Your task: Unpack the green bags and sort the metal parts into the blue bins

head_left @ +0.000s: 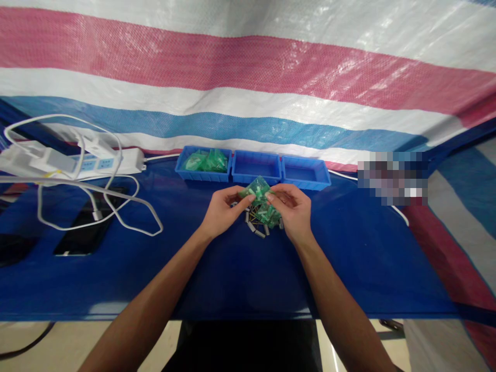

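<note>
Small green plastic bag (260, 184) is held over the table (248, 281), around the middle of its width and nearer the far edge than the front edge. Its left side is pinched by the left hand (221, 209), its right side by the right hand (296, 209); grip is closed on the bag with thumb and fingers on both sides. Pale bits are seen through the green film; whether the green plastic lower down belongs to the same bag cannot be told. Small loose parts (259, 233), grey with thin brassy pins, are piled on the table just beneath, partly covered by the plastic. Three blue bins are lined up along the far edge: left bin (203, 176) is filled with green bags (207, 160), middle bin (256, 168) and right bin (306, 176) are set beside it. White power strip (134, 161) is placed by the far left corner, with white cables (134, 227) looped over a dark phone (79, 237) toward the left edge. Striped tarp (232, 57) is hung behind the far edge.
</note>
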Demonstrator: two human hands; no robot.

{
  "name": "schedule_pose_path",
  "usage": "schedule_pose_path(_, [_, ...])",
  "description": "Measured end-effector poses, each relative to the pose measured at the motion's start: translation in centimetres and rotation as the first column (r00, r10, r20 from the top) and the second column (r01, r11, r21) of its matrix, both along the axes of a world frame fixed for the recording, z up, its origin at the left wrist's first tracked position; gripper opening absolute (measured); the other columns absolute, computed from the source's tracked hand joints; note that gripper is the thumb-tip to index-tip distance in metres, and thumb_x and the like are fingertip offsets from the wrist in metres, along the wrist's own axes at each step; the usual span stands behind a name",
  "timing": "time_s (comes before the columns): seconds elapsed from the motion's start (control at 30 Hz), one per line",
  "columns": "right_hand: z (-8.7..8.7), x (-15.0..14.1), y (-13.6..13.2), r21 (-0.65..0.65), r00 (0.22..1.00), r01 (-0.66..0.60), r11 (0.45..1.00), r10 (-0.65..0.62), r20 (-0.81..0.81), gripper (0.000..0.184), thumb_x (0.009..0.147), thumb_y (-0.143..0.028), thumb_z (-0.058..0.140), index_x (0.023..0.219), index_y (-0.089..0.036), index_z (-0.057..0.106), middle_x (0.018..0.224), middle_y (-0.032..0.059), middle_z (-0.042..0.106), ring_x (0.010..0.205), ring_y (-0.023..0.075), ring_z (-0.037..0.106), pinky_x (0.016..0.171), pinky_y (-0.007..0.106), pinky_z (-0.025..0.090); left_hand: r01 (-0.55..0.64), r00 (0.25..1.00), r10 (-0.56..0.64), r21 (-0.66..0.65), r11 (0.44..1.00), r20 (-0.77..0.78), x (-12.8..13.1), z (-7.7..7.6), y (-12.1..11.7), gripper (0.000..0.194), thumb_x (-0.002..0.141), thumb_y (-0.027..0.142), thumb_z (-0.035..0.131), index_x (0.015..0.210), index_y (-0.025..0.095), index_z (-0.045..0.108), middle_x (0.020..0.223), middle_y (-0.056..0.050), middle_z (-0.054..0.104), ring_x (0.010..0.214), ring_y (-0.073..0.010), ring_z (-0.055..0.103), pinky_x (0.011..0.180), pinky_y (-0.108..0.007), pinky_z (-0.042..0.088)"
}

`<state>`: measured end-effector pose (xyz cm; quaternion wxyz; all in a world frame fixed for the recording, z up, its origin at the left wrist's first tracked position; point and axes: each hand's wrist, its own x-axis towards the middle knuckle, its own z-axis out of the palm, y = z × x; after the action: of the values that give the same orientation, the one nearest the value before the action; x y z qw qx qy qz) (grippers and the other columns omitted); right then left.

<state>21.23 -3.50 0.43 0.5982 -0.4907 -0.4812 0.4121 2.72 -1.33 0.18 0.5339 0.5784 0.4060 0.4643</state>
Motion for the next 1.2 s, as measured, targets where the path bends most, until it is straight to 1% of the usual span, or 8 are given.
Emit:
schedule_pose_path(0.13, [0.0, -0.2, 0.0, -0.072, 0.993, -0.106, 0.992, 0.102, -0.062, 0.042, 0.075, -0.044, 0.087, 0.109, -0.026, 0.071, 0.094, 0.0025, 0.078, 0.081, 0.0209, 0.075, 0.073, 0.037, 0.065, -0.030, 0.998, 0.033, 0.051, 0.998, -0.057, -0.1, -0.1, 0.0, 0.030, 0.086, 0.045, 0.079, 0.084, 0.016, 0.074, 0.078, -0.005, 0.072, 0.072, -0.0154, 0.065, 0.069, -0.025, 0.052])
schedule_pose_path(0.2, [0.0, -0.3, -0.1, -0.109, 0.988, -0.136, 0.985, 0.127, -0.084, 0.045, 0.072, -0.045, 0.089, 0.109, -0.025, 0.072, 0.095, 0.0032, 0.079, 0.082, 0.0219, 0.076, 0.071, 0.036, 0.065, -0.025, 0.996, 0.030, 0.060, 0.998, -0.080, -0.3, -0.1, -0.1, 0.030, 0.086, 0.045, 0.079, 0.080, 0.016, 0.072, 0.075, -0.004, 0.071, 0.069, -0.0151, 0.064, 0.067, -0.025, 0.051])
schedule_pose_path(0.43, [0.0, -0.4, 0.0, -0.102, 0.989, -0.097, 0.990, 0.085, -0.117, 0.035, 0.070, -0.043, 0.091, 0.092, -0.022, 0.073, 0.086, 0.0023, 0.079, 0.071, 0.0192, 0.074, 0.067, 0.034, 0.064, 0.032, 0.993, -0.026, 0.056, 0.998, -0.116, 0.0, 0.3, -0.4, 0.033, 0.087, 0.047, 0.077, 0.078, 0.016, 0.074, 0.073, -0.005, 0.072, 0.068, -0.0168, 0.065, 0.063, -0.026, 0.051])
schedule_pose_path(0.73, [-0.1, -0.6, 0.0, -0.126, 0.995, -0.061, 0.990, 0.049, -0.091, 0.040, 0.071, -0.048, 0.089, 0.095, -0.023, 0.070, 0.088, 0.0027, 0.079, 0.070, 0.0196, 0.073, 0.066, 0.035, 0.062, 0.038, 0.985, -0.020, 0.105, 0.994, -0.171, -0.1, 0.2, -0.4, 0.034, 0.089, 0.049, 0.074, 0.084, 0.016, 0.077, 0.074, -0.006, 0.074, 0.070, -0.0189, 0.067, 0.062, -0.027, 0.053])
schedule_pose_path(0.83, [-0.1, -0.5, 0.2, -0.102, 0.992, -0.026, 0.994, 0.013, -0.127, 0.034, 0.076, -0.047, 0.086, 0.095, -0.022, 0.072, 0.081, 0.0017, 0.077, 0.066, 0.0180, 0.071, 0.062, 0.032, 0.058, 0.022, 0.984, -0.004, 0.094, 0.995, -0.180, -0.4, 0.1, -0.1, 0.036, 0.090, 0.050, 0.072, 0.081, 0.015, 0.075, 0.073, -0.005, 0.074, 0.066, -0.0169, 0.067, 0.061, -0.025, 0.053])
schedule_pose_path(0.97, [0.1, 0.1, 0.4, -0.109, 0.978, 0.016, 0.994, -0.038, -0.205, 0.026, 0.084, -0.044, 0.080, 0.095, -0.021, 0.074, 0.080, 0.0030, 0.077, 0.065, 0.0155, 0.068, 0.061, 0.029, 0.054, -0.148, 0.975, 0.163, 0.104, 0.983, -0.151, -1.3, 0.3, 1.1, 0.039, 0.091, 0.050, 0.071, 0.073, 0.015, 0.071, 0.067, -0.004, 0.072, 0.060, -0.0143, 0.066, 0.059, -0.023, 0.052])
schedule_pose_path(1.07, [0.1, 0.4, 0.5, -0.107, 0.972, 0.012, 0.994, -0.037, -0.234, 0.023, 0.086, -0.042, 0.078, 0.096, -0.021, 0.075, 0.083, 0.0035, 0.078, 0.065, 0.0147, 0.066, 0.062, 0.029, 0.052, -0.370, 0.916, 0.382, 0.112, 0.922, -0.119, -2.3, 0.1, 2.5, 0.038, 0.090, 0.049, 0.071, 0.075, 0.015, 0.073, 0.069, -0.005, 0.073, 0.058, -0.0135, 0.066, 0.056, -0.022, 0.051])
schedule_pose_path(1.2, [0.2, 0.4, 0.4, -0.108, 0.964, -0.016, 0.994, -0.013, -0.267, 0.020, 0.087, -0.040, 0.076, 0.095, -0.022, 0.075, 0.082, 0.0032, 0.078, 0.064, 0.0140, 0.066, 0.061, 0.029, 0.050, -0.488, 0.868, 0.492, 0.071, 0.870, -0.070, -3.4, -0.5, 3.7, 0.037, 0.089, 0.050, 0.072, 0.084, 0.014, 0.074, 0.074, -0.006, 0.075, 0.059, -0.0143, 0.069, 0.054, -0.022, 0.052])
